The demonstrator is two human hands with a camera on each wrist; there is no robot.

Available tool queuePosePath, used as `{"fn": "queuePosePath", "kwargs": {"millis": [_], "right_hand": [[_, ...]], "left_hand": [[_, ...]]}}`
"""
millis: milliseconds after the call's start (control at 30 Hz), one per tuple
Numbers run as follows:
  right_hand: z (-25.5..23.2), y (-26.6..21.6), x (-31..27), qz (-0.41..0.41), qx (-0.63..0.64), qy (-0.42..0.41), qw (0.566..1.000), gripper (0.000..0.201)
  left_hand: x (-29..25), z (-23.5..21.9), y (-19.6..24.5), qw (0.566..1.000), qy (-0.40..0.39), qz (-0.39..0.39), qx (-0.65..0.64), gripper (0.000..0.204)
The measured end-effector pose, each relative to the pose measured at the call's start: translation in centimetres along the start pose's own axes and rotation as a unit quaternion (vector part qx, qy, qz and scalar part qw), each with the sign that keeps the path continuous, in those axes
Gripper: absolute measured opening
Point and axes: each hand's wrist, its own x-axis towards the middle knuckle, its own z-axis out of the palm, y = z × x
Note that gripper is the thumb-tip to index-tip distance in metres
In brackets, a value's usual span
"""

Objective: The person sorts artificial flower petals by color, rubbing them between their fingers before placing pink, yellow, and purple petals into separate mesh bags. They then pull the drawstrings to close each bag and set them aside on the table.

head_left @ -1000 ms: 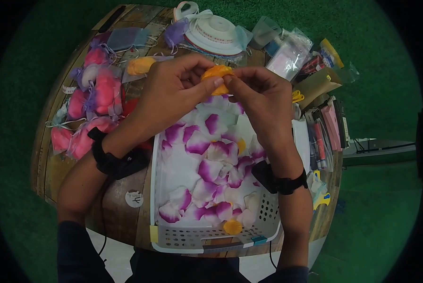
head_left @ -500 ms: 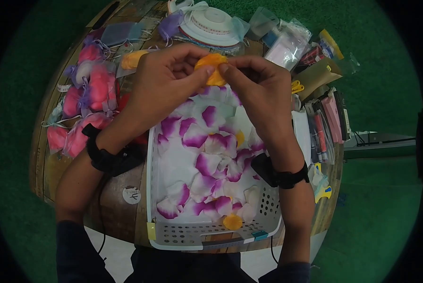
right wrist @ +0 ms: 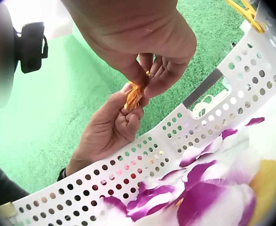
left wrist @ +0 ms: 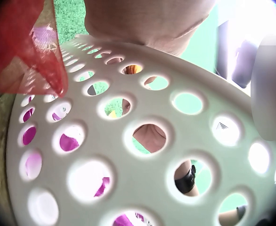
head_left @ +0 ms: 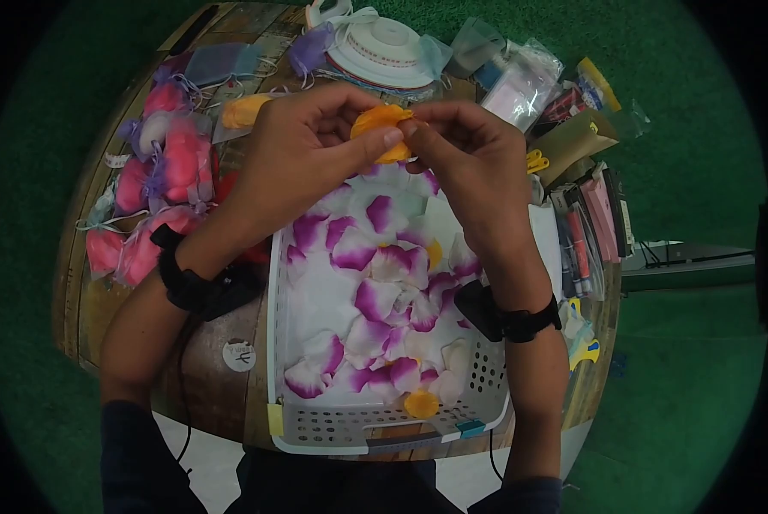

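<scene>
Pink-filled pouches (head_left: pixel 181 158) lie at the far left of the wooden table (head_left: pixel 221 377), a pouch with orange contents (head_left: pixel 245 111) just beside my raised arm. My left hand (head_left: pixel 303 146) grips the left side of a bunch of orange petals (head_left: pixel 375 120), thumb in front and fingers curled behind. The petals are up in the air between my two hands, above the far end of a white plastic basket (head_left: pixel 273 343) strewn with purple-and-white petals (head_left: pixel 375 300); a loose orange petal (head_left: pixel 421 403) rests at its near end. My right hand (head_left: pixel 483 167) pinches the right side of the bunch between thumb and forefinger, its other fingers folded in. Seen from the right wrist, the fingertips nearly meet around the crumpled orange edges. To the right sit clear plastic bags (head_left: pixel 521 94), yellow-handled scissors (head_left: pixel 536 161) and a packet of pens (head_left: pixel 579 248).

In my judgement, the work calls for a light touch: the left thumb steadying the layers flat while the right fingertips ease the edges apart or into line, by small moves rather than tugs. Too hard a squeeze could crease or tear the thin petals; too loose, and one could slip. Working over the basket helps catch strays.
</scene>
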Motion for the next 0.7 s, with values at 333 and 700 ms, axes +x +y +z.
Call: {"fn": "queuePosePath", "kwargs": {"millis": [333,700], "right_hand": [[0.5,-0.7,-0.2,0.007,0.027,0.048,0.998,0.013],[-0.3,-1.0,-0.3,0.018,0.004,0.029,0.999,0.014]], "left_hand": [[0.0,0.0,0.1,0.999,0.034,-0.016,-0.011,0.023],[0.1,0.0,0.1,0.999,0.042,-0.005,-0.026,0.025]]}}
